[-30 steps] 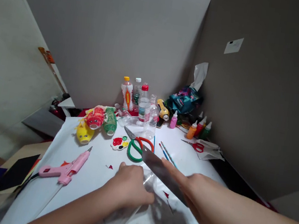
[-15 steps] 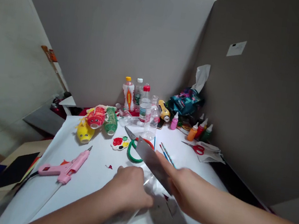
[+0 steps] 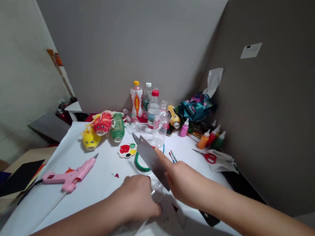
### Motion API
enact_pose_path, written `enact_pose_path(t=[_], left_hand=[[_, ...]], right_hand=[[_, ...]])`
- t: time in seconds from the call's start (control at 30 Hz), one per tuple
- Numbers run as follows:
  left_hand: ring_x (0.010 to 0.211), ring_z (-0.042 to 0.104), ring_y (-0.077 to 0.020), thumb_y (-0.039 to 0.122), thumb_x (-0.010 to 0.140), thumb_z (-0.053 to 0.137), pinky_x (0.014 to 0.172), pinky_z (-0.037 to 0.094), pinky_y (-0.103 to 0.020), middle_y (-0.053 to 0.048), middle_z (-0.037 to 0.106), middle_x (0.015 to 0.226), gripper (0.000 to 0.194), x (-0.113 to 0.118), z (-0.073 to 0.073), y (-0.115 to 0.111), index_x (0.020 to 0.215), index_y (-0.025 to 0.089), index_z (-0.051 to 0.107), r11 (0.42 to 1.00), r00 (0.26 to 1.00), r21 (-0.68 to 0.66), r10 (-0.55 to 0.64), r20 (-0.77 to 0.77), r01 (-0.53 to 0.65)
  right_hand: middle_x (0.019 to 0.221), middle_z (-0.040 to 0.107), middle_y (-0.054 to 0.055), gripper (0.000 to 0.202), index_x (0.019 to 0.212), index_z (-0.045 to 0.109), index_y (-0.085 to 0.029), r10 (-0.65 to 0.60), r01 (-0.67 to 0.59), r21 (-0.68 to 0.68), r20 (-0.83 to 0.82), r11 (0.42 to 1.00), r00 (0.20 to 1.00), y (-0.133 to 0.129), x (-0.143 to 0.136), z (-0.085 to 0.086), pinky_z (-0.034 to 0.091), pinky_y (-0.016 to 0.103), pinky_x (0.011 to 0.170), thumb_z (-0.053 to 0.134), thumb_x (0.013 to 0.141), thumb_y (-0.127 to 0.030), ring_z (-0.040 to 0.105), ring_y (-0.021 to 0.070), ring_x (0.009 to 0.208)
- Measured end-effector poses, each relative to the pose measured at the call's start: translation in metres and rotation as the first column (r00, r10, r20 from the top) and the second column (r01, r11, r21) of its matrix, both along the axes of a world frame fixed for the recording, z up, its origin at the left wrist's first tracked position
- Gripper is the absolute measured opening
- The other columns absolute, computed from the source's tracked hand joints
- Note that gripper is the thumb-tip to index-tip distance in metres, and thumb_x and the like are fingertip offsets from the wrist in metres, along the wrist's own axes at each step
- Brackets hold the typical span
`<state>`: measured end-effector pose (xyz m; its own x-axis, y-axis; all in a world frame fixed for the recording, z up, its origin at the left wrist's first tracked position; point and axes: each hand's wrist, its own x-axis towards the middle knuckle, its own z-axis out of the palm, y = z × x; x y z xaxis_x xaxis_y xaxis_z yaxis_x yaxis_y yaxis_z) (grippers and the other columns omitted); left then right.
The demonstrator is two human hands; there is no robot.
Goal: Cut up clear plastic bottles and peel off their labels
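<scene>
With my right hand (image 3: 182, 178) I grip a kitchen knife (image 3: 151, 160); its broad grey blade points up and to the left, and its black handle end shows below my wrist. Clear plastic, apparently a bottle (image 3: 157, 188), is held under my left hand (image 3: 140, 199), whose fingers are wrapped round it. Much of it is hidden by that hand and forearm. The blade is just above and right of the clear plastic; whether they touch I cannot tell. Behind the blade lie scissors with a green handle loop (image 3: 140, 165), partly covered.
Left on the white-covered table are a pink glue gun (image 3: 71, 176) and painted bottle figures (image 3: 91, 140). A paint palette (image 3: 127, 151) lies mid-table. Bottles (image 3: 154, 111), a tissue pack (image 3: 197, 107), paint bottles (image 3: 203, 139) and red-handled scissors (image 3: 209, 157) stand or lie farther back.
My right hand and the knife have moved left and slightly up, covering more of the green-handled scissors. The knife's handle end has come into view. My left hand has hardly moved.
</scene>
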<state>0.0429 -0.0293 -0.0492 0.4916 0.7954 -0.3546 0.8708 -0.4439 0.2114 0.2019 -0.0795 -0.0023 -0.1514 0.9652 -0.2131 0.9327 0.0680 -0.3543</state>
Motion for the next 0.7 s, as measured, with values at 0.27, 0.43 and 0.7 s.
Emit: enact_pose_path(t=[0.27,0.43,0.7], left_hand=[[0.092,0.069,-0.0389,0.053,0.06,0.061,0.067,0.055,-0.041,-0.02,0.074,0.098,0.049,0.001,0.003,-0.003,0.092,0.016,0.07,0.999,0.999,-0.008,-0.038,0.027,0.038],[0.098,0.067,-0.0431,0.05,0.059,0.061,0.076,0.055,-0.045,-0.023,0.074,0.1,0.053,0.007,0.01,-0.01,0.096,0.013,0.072,0.999,0.999,0.041,-0.028,-0.023,0.029],[0.097,0.065,-0.0442,0.05,0.056,0.064,0.072,0.053,-0.044,-0.019,0.075,0.095,0.046,0.001,0.006,0.001,0.088,0.018,0.07,1.0,1.0,0.01,-0.019,-0.019,0.019]], right_hand=[[0.067,0.053,-0.003,0.087,0.159,0.008,-0.033,-0.167,0.172,-0.154,0.048,0.973,0.985,-0.076,0.023,-0.001,0.024,0.022,0.048,0.049,0.087,-0.006,0.033,0.0085,0.046],[0.07,0.057,0.001,0.084,0.16,0.007,-0.025,-0.031,0.032,-0.047,0.026,0.998,0.999,-0.024,0.008,-0.003,0.023,0.023,0.045,0.046,0.087,-0.009,0.037,0.0118,0.047],[0.072,0.058,0.001,0.091,0.16,-0.001,-0.026,-0.051,0.051,-0.054,0.012,0.997,0.999,-0.019,0.002,-0.004,0.026,0.023,0.05,0.047,0.085,-0.006,0.041,0.0129,0.052]])
